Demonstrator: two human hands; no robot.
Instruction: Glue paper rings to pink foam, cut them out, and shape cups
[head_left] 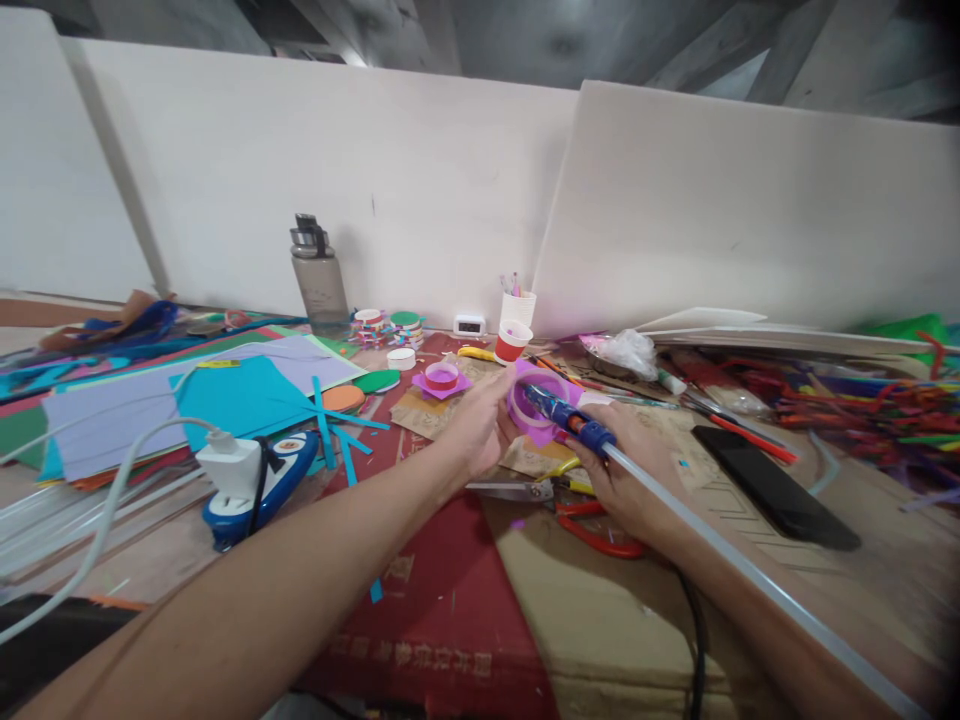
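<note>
My left hand point(486, 425) holds a purple paper piece point(537, 432) by its left side, with a ring standing on it. In my right hand point(619, 455) is a blue glue gun point(577, 422), a long translucent glue stick point(720, 545) running out of its back. The gun's nozzle end points into the ring; its very tip is hard to make out. Below both hands lie red-handled scissors point(600, 540). Behind my left hand, a red and white ring point(441, 376) sits on another purple sheet.
A blue power strip point(300, 465) with a white plug point(229, 467) and coloured paper point(112, 425) lie left. A bottle point(321, 285), paper cup point(513, 341) and small clock point(469, 325) stand behind. A black phone point(776, 490) and pipe cleaners point(847, 410) lie right.
</note>
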